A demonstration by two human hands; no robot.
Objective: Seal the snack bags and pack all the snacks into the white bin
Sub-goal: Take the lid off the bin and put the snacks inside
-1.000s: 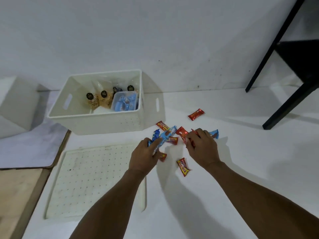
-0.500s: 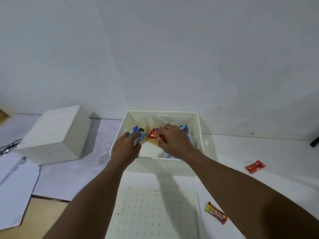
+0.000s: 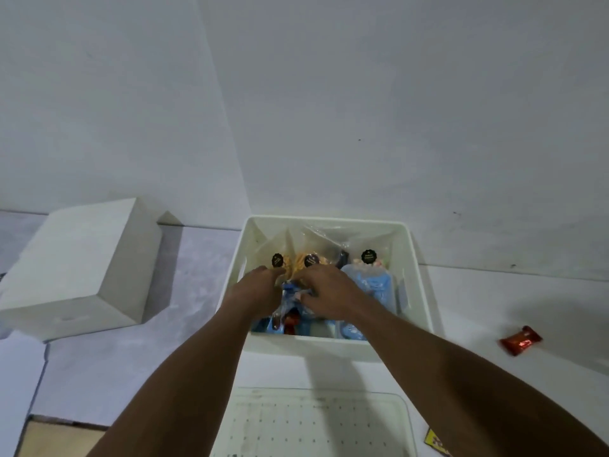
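The white bin (image 3: 419,291) stands against the wall. At its back are clear snack bags with round black labels (image 3: 368,257), and a blue bag (image 3: 374,288) lies on the right. Both of my hands reach down into the bin side by side. My left hand (image 3: 258,291) and my right hand (image 3: 328,291) curl around a bunch of small blue and red candies (image 3: 287,313). Some of these hang or drop just under the fingers. A red candy (image 3: 520,340) lies on the table right of the bin. A yellow wrapper (image 3: 435,442) shows at the bottom right edge.
A perforated white lid (image 3: 316,423) lies flat in front of the bin, under my forearms. A white box (image 3: 79,268) sits to the left on a grey sheet. The wall rises right behind the bin.
From the table, both hands carried a bunch of candies over to the bin and have now lowered them inside it. The camera followed, leaving two candies behind on the table.
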